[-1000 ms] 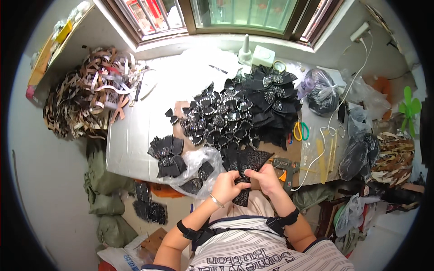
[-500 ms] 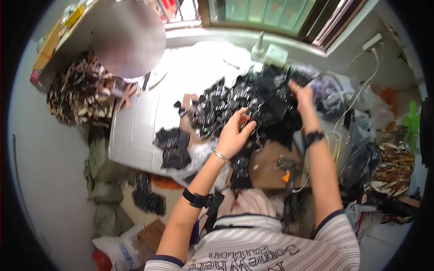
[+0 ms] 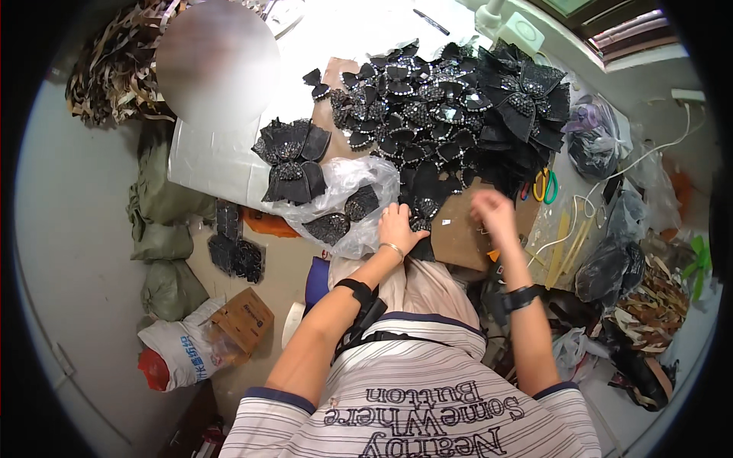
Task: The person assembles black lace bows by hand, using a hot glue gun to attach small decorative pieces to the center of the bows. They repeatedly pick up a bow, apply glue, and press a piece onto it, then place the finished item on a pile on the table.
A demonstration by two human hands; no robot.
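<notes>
My left hand (image 3: 398, 229) rests at the table's near edge on a black bow (image 3: 424, 202) with sparkling trim, thumb spread away from the fingers. Over a brown board (image 3: 462, 221) hovers my right hand (image 3: 495, 214); motion blurs its fingers, so I can't make out whether it holds anything. A heap of small black bows with shiny stones (image 3: 412, 107) covers the table beyond. Larger black bows (image 3: 527, 99) are stacked on its right. Another stack of black bows (image 3: 294, 156) lies left, beside a clear plastic bag (image 3: 366, 172) with black pieces on or in it.
Scissors with green and yellow handles (image 3: 545, 185) lie right of the board, near yellow strips (image 3: 569, 244) and a white cable (image 3: 584, 206). A pen (image 3: 431, 21) lies at the back. Green sacks (image 3: 168, 237) and a cardboard box (image 3: 243, 319) stand left. Another person's blurred head shows upper left.
My view has tilted downward. My left hand has come back from above the heap onto the near bow. My right hand has drawn back from the large bows to the brown board.
</notes>
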